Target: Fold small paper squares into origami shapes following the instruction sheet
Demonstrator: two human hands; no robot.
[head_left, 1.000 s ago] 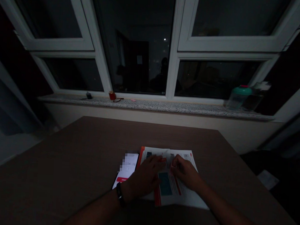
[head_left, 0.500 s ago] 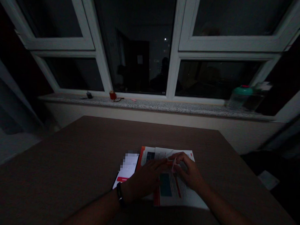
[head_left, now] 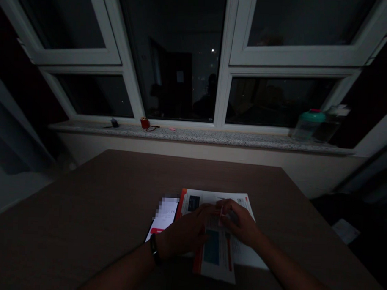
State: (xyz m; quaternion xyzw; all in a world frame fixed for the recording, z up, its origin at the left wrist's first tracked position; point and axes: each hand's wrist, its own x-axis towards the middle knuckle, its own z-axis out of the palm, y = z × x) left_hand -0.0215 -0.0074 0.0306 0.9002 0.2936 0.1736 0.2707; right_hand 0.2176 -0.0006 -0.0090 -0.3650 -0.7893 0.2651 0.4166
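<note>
Right hand [head_left: 241, 223] first, in the head view: its fingers are curled in toward the thumb, nearly closed, around a small pinkish item [head_left: 222, 216] that stands up thin above the paper. It could be the handle of a small tool, though the dim light makes that hard to settle. The left hand [head_left: 190, 231] lies palm down with its fingers stretched out and fairly close together, gripping nothing that shows, pressed over the left and middle of the print. A dark band [head_left: 155, 249] circles that wrist.

Under both hands lies the white printed sheet [head_left: 248, 253], flat on the brown table [head_left: 115, 193] at the near side. It has an orange-red border down its left edge, a small dark picture near the upper left corner and faint small print, too dim to read. Over its lower middle sits a printed flap [head_left: 212, 247], a little askew, its bottom end jutting past the sheet's near edge toward the person. That flap carries a reddish edge on the left, a teal block and a slim red-orange stripe. Whether its top joins the sheet, the fingers hide.

Just left of the paper rests a phone [head_left: 164, 216], screen lit white with a red bar, partly behind the left forearm.
</note>
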